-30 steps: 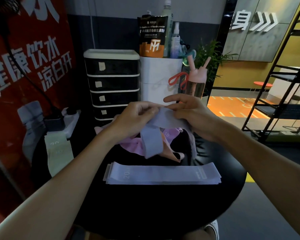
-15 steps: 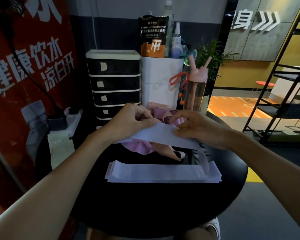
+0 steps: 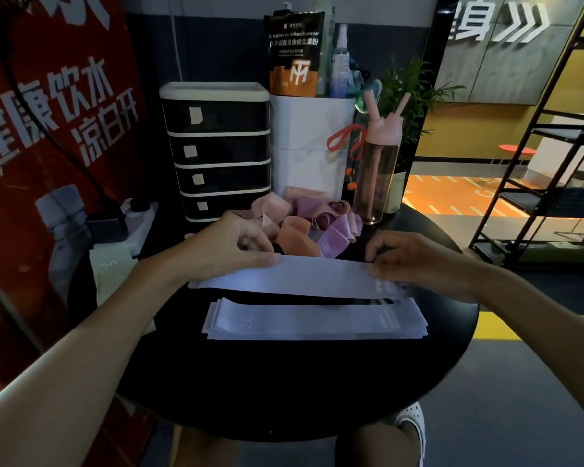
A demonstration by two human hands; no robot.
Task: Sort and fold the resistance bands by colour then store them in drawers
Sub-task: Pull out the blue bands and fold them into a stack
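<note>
Head view: a lavender band (image 3: pixel 317 278) is stretched flat between both hands, just beyond the flat stack (image 3: pixel 314 323) of like-coloured bands on the round black table (image 3: pixel 284 382) and roughly parallel to it. The left hand (image 3: pixel 230 244) pinches the band's upper edge, left of its middle, with curled fingers. The right hand (image 3: pixel 408 257) pinches the right end in the same way. The step in hand appears to be laying this band onto the stack. Risks, as judged from this arrangement: (1) the band is elastic and held taut, so an uneven release could let one end snap back and land crooked or creased; (2) its left end hangs free past the left hand's grip and may fold under on landing; (3) setting it down with a sideways drag could shear the stack's top layers, whose edges are already slightly fanned. The unsorted heap (image 3: pixel 304 220) of pink, peach and purple bands lies beyond the stack, close behind both hands, and a knuckle could catch a loop and pull it forward into the lavender pile. Pale green bands (image 3: pixel 112 278) lie left of the stack. The drawer unit (image 3: pixel 216 153) stands beyond the stack and to its left, with its drawers closed.
</note>
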